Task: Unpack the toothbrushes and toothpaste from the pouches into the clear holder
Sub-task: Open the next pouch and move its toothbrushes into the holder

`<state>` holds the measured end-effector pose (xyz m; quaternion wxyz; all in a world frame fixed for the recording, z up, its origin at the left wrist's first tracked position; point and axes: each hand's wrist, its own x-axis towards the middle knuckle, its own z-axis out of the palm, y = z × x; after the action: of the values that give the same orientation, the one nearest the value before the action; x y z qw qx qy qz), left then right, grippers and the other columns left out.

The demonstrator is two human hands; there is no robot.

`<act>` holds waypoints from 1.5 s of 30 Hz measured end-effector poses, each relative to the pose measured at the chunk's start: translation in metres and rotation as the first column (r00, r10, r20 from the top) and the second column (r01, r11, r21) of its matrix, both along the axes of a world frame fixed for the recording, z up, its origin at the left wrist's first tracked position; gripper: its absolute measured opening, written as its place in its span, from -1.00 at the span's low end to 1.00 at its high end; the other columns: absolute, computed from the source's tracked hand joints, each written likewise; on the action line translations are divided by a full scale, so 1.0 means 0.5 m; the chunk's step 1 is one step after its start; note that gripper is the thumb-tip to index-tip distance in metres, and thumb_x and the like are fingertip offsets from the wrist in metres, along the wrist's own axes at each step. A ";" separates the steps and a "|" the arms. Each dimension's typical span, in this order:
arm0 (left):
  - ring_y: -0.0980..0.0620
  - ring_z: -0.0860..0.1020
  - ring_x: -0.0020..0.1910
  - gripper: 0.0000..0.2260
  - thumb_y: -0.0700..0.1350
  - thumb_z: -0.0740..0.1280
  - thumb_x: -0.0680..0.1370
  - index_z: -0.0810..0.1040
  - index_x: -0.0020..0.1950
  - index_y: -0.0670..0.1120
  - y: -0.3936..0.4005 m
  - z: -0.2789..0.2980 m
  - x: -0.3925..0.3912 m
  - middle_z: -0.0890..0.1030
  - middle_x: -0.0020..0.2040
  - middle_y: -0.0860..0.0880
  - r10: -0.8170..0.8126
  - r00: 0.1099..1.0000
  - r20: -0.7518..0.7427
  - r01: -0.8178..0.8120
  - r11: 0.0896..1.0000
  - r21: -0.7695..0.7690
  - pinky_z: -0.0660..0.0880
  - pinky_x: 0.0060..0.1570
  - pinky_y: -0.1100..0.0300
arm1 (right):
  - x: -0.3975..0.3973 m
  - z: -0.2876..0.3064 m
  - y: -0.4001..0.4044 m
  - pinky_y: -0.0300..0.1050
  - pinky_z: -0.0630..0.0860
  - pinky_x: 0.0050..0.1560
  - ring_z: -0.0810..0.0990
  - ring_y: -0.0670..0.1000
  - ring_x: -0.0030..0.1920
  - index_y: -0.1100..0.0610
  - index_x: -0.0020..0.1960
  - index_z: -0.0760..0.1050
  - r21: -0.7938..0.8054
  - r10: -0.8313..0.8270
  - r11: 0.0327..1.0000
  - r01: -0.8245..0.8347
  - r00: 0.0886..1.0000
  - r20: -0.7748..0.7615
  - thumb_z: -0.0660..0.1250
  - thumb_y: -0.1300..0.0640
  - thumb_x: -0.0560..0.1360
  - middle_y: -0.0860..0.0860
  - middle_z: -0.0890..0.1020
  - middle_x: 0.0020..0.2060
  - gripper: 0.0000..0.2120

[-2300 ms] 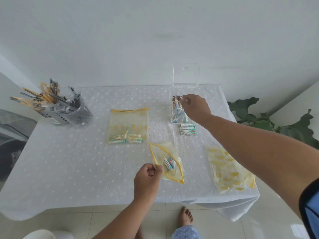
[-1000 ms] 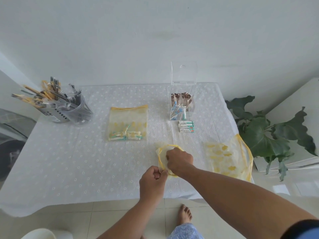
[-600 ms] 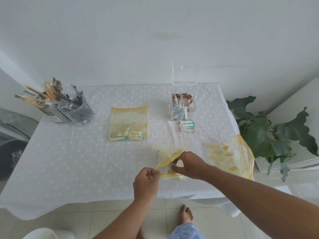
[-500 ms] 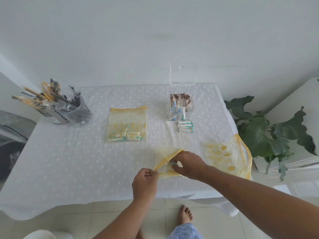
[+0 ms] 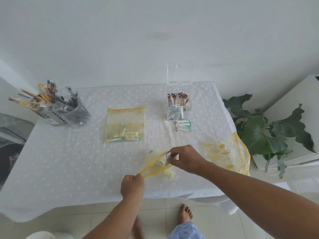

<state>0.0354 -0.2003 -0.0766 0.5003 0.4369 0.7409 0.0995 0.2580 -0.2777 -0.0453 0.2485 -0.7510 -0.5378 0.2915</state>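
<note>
Near the table's [image 5: 69, 169] front edge, the left hand [image 5: 132, 186] pinches the pouch [image 5: 158, 165] rim; the right hand [image 5: 185, 158] grips a small packet [image 5: 168, 155] that may snag there and drop

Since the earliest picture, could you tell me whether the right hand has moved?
Yes. The right hand has come from the clear holder toward the near table edge, and now pinches an item at the mouth of the pouch.

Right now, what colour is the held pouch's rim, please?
Yellow, on the pouch in the head view.
</note>
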 end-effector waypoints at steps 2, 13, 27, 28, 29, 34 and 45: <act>-0.17 0.61 -0.26 -0.89 -0.11 0.32 0.54 0.56 -0.11 -0.14 -0.001 0.006 -0.005 0.66 -0.18 -0.15 -0.076 0.996 -0.056 0.079 0.996 0.050 0.56 -0.30 0.01 | -0.006 0.012 -0.001 -0.43 0.40 -0.27 0.57 -0.29 -0.36 0.13 0.02 0.73 0.035 -0.105 0.993 0.113 0.978 -0.177 0.53 0.15 0.53 -0.02 0.75 -0.12 -0.90; -0.01 0.55 -0.34 -0.91 -0.12 0.35 0.51 0.58 -0.14 -0.12 -0.042 0.057 0.011 0.67 -0.23 -0.07 -0.223 0.975 0.012 0.220 0.968 0.123 0.38 -0.41 0.18 | 0.122 0.125 0.099 -0.01 0.72 -0.11 0.76 0.14 -0.12 0.25 -0.07 0.60 0.138 -0.432 0.747 0.650 0.633 -0.643 0.48 0.27 0.56 0.16 0.75 -0.19 -0.92; -0.02 0.60 -0.32 -0.91 -0.11 0.40 0.49 0.56 -0.20 -0.07 -0.048 0.058 0.024 0.71 -0.32 0.02 -0.139 0.980 0.140 0.129 0.988 0.080 0.46 -0.30 0.12 | 0.214 0.122 0.258 -0.05 0.73 -0.22 0.77 -0.01 -0.22 0.07 -0.10 0.59 0.065 -0.676 0.604 0.794 0.554 -0.486 0.48 0.21 0.56 0.09 0.74 -0.15 -0.89; -0.02 0.60 -0.31 -0.91 -0.11 0.41 0.49 0.56 -0.19 -0.08 -0.045 0.058 0.026 0.71 -0.33 0.05 -0.136 0.980 0.142 0.126 0.989 0.080 0.46 -0.29 0.13 | 0.214 0.116 0.264 -0.03 0.73 -0.23 0.77 0.00 -0.24 0.09 -0.11 0.60 0.047 -0.686 0.609 0.792 0.555 -0.471 0.48 0.22 0.56 0.09 0.74 -0.15 -0.90; -0.03 0.62 -0.30 -0.91 -0.11 0.41 0.50 0.56 -0.19 -0.08 -0.043 0.058 0.027 0.71 -0.33 0.07 -0.133 0.981 0.144 0.123 0.989 0.079 0.47 -0.28 0.14 | 0.214 0.111 0.269 0.00 0.73 -0.24 0.77 0.00 -0.25 0.12 -0.10 0.60 0.031 -0.692 0.615 0.788 0.558 -0.458 0.48 0.22 0.56 0.10 0.74 -0.16 -0.91; -0.06 0.67 -0.22 -0.91 -0.10 0.41 0.50 0.57 -0.19 -0.07 -0.035 0.060 0.039 0.72 -0.32 0.08 -0.148 0.976 0.158 0.135 0.987 0.088 0.49 -0.28 0.14 | 0.216 0.104 0.283 -0.06 0.70 -0.33 0.75 -0.02 -0.26 0.21 0.05 0.63 -0.040 -0.680 0.679 0.733 0.607 -0.410 0.54 0.21 0.51 0.12 0.72 -0.09 -0.84; -0.04 0.62 -0.34 -0.91 -0.10 0.41 0.50 0.57 -0.17 -0.07 -0.025 0.066 0.056 0.72 -0.33 0.07 -0.131 0.974 0.182 0.114 0.988 0.105 0.49 -0.32 0.13 | 0.208 0.142 0.247 -0.02 0.68 -0.20 0.69 -0.04 -0.31 0.03 0.12 0.65 0.114 -0.646 0.731 0.673 0.736 -0.204 0.51 -0.01 0.51 -0.16 0.69 -0.11 -0.78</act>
<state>0.0633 -0.2130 -0.0434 0.5525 0.4933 0.6562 0.1439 0.3619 -0.1540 0.0256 0.4423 -0.8432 -0.2394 0.1899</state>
